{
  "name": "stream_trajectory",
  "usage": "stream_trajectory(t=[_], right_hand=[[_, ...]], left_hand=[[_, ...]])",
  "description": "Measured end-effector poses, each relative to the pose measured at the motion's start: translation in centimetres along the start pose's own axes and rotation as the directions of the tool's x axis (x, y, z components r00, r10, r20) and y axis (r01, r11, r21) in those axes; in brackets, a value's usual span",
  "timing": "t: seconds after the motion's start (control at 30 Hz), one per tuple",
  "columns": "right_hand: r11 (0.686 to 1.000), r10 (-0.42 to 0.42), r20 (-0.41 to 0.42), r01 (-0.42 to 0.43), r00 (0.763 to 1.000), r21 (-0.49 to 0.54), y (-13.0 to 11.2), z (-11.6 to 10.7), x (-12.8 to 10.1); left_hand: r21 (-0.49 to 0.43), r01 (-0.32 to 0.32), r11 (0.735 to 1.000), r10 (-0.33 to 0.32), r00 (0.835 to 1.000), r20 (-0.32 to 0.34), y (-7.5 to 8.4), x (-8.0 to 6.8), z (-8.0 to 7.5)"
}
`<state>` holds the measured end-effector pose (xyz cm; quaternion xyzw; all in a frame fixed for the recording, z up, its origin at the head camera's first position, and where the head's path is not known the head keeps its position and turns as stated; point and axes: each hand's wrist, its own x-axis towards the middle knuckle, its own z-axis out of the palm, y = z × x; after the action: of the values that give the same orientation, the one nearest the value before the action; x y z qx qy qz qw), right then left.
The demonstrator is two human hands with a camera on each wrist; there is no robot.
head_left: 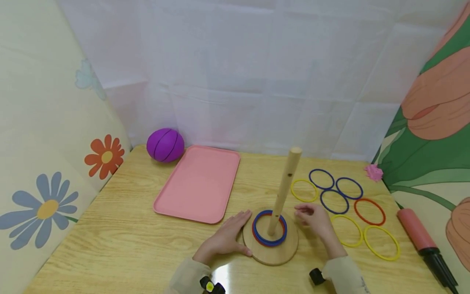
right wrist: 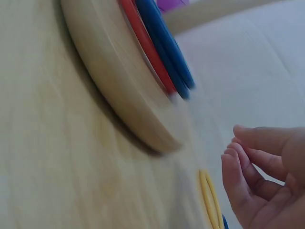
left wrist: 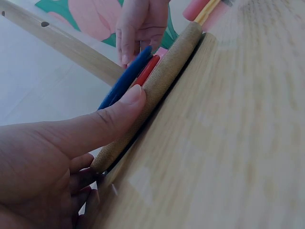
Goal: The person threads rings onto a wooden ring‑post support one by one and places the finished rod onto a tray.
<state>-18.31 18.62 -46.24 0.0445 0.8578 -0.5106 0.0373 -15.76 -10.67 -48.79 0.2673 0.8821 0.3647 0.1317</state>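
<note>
A round wooden base [head_left: 271, 256] carries an upright wooden peg [head_left: 284, 185]. Around the peg's foot lie a red ring [right wrist: 145, 45] and, on top of it, blue rings [right wrist: 164, 45], apparently two. My left hand [head_left: 228, 236] rests against the base's left edge, its fingers fairly straight and spread; in the left wrist view its thumb [left wrist: 102, 126] touches the rim. Just right of the base hovers my right hand [head_left: 316, 222], fingers loosely bent, nothing between them. Nearest to it on the table is a yellow ring [head_left: 361, 237].
Beyond the right hand lie blue rings [head_left: 348, 204], a red ring [head_left: 384, 216] and more yellow rings [head_left: 398, 249]. A pink tray [head_left: 200, 183] and purple ball [head_left: 165, 145] stand back left. At right are a pink pump [head_left: 416, 230] and a small pink object [head_left: 374, 172].
</note>
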Motion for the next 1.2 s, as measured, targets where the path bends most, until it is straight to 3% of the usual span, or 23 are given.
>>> stream_trajectory(t=[0.4,0.67,0.83,1.07,1.2], right_hand=[[0.991,-0.067,-0.028,0.063,0.997,-0.121,2.3,-6.1,0.8],[0.942,-0.134,-0.017,0.122,0.991,-0.311,4.1,-10.0,0.9],[0.897,-0.151,-0.025,0.126,0.988,-0.424,4.7,-11.2,0.8],[0.874,-0.16,-0.018,0.133,0.987,-0.467,5.3,-12.0,0.6],[0.86,-0.123,0.007,0.11,0.992,-0.499,5.6,-12.4,0.8]], left_hand=[[0.018,-0.003,1.0,0.003,1.0,0.0,-0.4,0.1,0.2],[0.023,0.003,1.0,-0.003,1.0,0.001,-0.1,0.1,0.0],[0.024,0.004,1.0,-0.004,1.0,-0.003,0.0,0.1,0.0],[0.047,0.0,0.999,0.0,1.0,-0.006,-0.1,0.1,0.1],[0.04,-0.002,0.999,0.002,1.0,-0.005,-0.1,0.1,0.1]])
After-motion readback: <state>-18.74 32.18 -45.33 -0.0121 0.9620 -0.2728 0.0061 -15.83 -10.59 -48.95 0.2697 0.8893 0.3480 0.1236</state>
